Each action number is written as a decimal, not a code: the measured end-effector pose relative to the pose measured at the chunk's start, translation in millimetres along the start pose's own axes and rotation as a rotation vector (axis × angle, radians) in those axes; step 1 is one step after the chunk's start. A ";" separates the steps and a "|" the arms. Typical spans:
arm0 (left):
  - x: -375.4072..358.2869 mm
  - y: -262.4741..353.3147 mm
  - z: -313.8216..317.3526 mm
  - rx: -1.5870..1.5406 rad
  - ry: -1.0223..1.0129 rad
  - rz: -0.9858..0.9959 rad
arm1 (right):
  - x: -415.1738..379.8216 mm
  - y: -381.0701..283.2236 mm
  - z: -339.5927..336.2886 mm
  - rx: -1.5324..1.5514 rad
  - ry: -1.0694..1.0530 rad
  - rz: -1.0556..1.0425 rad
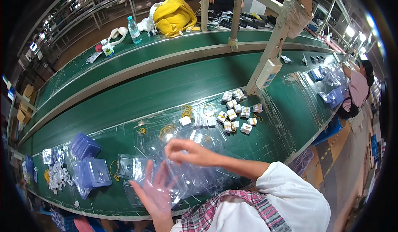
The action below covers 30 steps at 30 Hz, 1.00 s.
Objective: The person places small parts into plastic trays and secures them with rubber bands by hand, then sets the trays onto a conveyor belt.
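In the lower middle, my left hand (155,192) is palm up with its fingers spread. A clear plastic bag (176,194) lies across its palm and fingers. Just above it, my right hand (184,151) is closed in a pinch; the bag's film seems to run up to its fingertips, though the thin edge is hard to make out. Under and beside both hands lies a heap of more clear plastic bags (211,178). Left of my left hand, a clear plastic tray (134,165) rests flat on the green table.
Beyond my hands are several banded white bundles (231,115) and yellow rubber bands (168,131). Stacked clear blister trays (96,173) and crumpled white pieces (59,177) lie at left. A post (269,53) with a socket box rises behind. A co-worker (358,85) sits at far right.
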<state>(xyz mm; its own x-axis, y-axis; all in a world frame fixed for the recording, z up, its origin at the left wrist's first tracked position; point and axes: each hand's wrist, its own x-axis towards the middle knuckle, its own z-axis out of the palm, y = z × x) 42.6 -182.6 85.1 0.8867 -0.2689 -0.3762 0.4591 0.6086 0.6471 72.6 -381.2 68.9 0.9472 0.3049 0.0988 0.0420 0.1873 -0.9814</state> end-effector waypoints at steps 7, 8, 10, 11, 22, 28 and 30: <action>-1.1 10.0 4.0 -0.037 -0.181 0.018 | 9.8 -4.1 -20.4 -0.870 0.153 -0.340; -0.5 9.1 8.3 -0.036 -0.217 -0.042 | 8.5 -9.8 -12.3 -0.852 0.140 -0.347; -1.6 2.6 6.6 -0.084 -0.244 -0.146 | 5.5 -18.5 2.0 -0.802 0.089 -0.347; 0.1 -2.5 4.8 -0.130 -0.245 -0.190 | 5.9 -18.7 10.7 -0.769 0.059 -0.355; -0.3 -8.0 -3.8 -0.003 -0.321 -0.222 | -8.6 -6.1 47.1 -0.990 0.153 -0.546; -4.5 -4.2 13.8 -0.053 -0.221 -0.206 | -19.3 -8.2 55.9 -0.982 0.223 -0.533; -6.8 -10.7 13.1 -0.048 -0.177 -0.243 | -20.9 -6.1 52.2 -0.897 0.205 -0.453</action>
<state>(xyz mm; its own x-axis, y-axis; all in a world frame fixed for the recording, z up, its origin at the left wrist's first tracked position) 32.5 -197.1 89.4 0.7492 -0.5339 -0.3919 0.6592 0.5444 0.5187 36.0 -340.0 81.4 0.8159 0.1983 0.5432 0.5519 -0.5474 -0.6291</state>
